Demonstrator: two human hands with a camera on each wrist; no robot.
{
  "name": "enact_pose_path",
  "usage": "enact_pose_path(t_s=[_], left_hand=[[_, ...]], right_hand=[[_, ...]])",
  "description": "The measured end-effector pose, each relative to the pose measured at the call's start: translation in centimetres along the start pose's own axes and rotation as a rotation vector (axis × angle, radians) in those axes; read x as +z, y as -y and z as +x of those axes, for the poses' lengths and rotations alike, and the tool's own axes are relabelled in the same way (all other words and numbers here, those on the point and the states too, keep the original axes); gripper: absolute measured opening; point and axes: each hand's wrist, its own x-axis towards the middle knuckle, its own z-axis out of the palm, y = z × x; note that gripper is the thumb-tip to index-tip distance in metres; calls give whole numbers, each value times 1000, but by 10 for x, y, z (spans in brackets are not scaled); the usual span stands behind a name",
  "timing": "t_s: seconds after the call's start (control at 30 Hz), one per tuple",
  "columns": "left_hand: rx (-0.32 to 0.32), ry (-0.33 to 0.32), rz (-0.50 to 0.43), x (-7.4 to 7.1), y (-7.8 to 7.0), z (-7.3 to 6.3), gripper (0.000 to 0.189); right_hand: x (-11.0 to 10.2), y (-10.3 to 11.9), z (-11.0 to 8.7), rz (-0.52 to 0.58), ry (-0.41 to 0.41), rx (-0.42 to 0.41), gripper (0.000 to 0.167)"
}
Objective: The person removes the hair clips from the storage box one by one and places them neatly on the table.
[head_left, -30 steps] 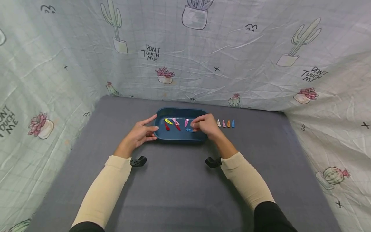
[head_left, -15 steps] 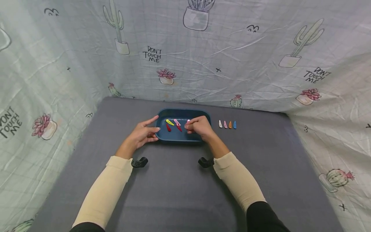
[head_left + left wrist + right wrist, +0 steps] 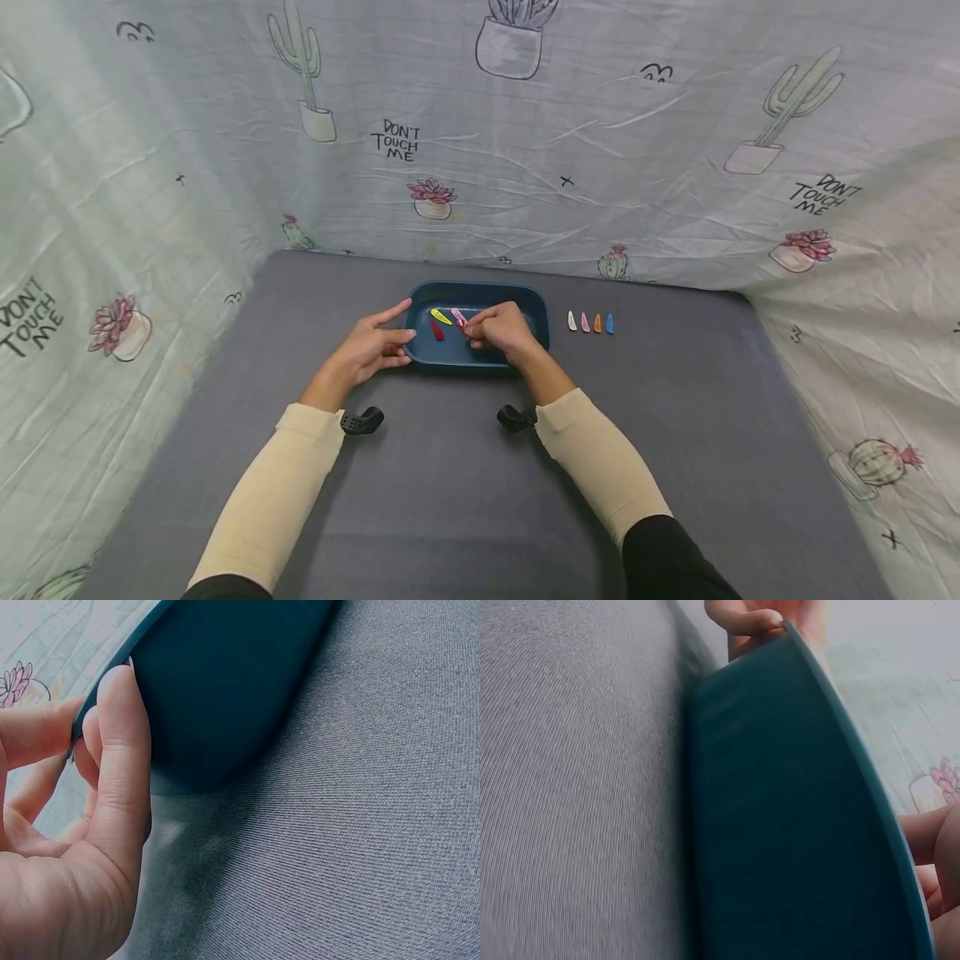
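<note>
In the head view, a dark blue tray (image 3: 487, 360) lies on the grey cloth. My left hand (image 3: 367, 350) grips its left end, thumb and fingers at the rim, also seen in the left wrist view. My right hand (image 3: 504, 327) reaches over the right half, its curled fingertips right at a red hair clip (image 3: 461, 323) and overlapping its lower part. I cannot tell if they pinch it. A pink clip (image 3: 458, 314) lies just above. Further left in the tray are a yellow clip (image 3: 441, 317) and another red clip (image 3: 437, 331). In the right wrist view, the tray wall hides these fingertips.
Right of the tray, a row of clips stands upright on the cloth: white (image 3: 572, 322), pink (image 3: 585, 322), orange (image 3: 597, 323) and blue (image 3: 610, 323). A cactus-printed curtain (image 3: 517, 167) closes off the back and sides of the table (image 3: 420, 500).
My right hand has moved left inside the tray, from beside a blue clip to the red one. It now covers the blue clip and a pink clip. My left hand has stayed at the rim.
</note>
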Motion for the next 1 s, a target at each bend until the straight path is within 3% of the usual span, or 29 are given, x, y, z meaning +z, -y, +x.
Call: enact_pose_path(t_s=[0.43,0.8,1.0], left_hand=[[-10,-10,1,0,-1,0,70],[-9,1,-6,0,-2,-2,71],[-3,4,-6,-1,-2,-1,71]], right_hand=[[30,8,21,-30,32,51,19],[55,13,33,-343,-82,32,9],[57,12,36,-407,-93,23,11]])
